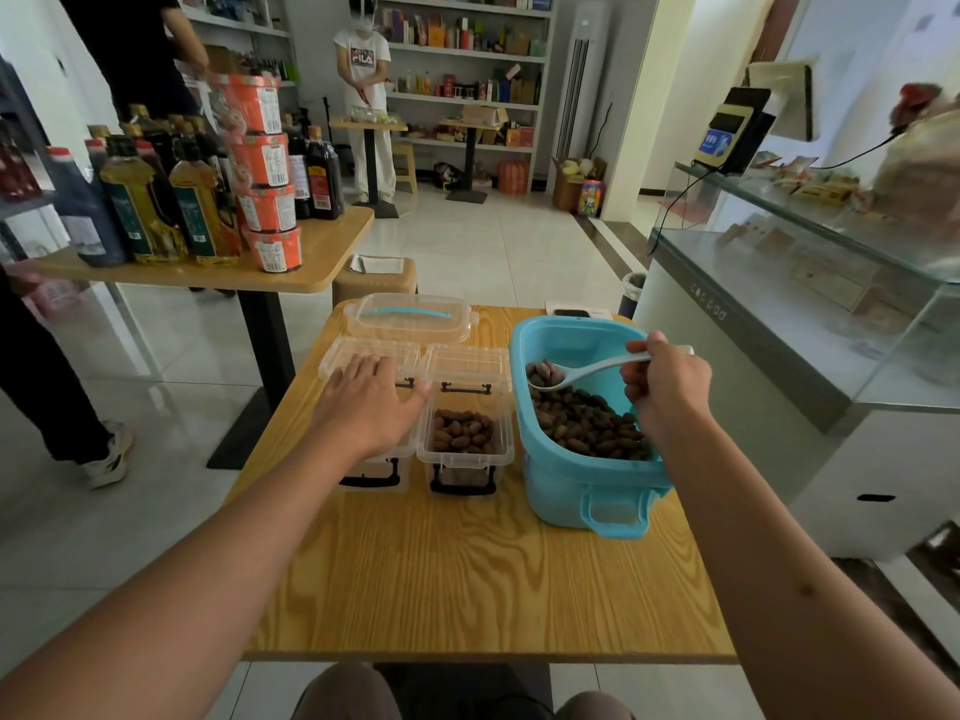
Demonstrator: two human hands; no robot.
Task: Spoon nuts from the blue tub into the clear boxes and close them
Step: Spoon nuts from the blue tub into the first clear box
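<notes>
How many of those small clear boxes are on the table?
2. One clear box, open and holding nuts, sits beside the blue tub. The other lies left of it, mostly under the left hand.

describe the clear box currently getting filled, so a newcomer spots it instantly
On the wooden table, look just left of the blue tub. The clear box there has its lid flipped back and brown nuts inside; its left neighbour sits under the left hand.

We look from head height, forward and down, close over the wooden table (pixel 467 579), with the shop floor (pixel 493 241) and shelves (pixel 467 54) beyond.
</notes>
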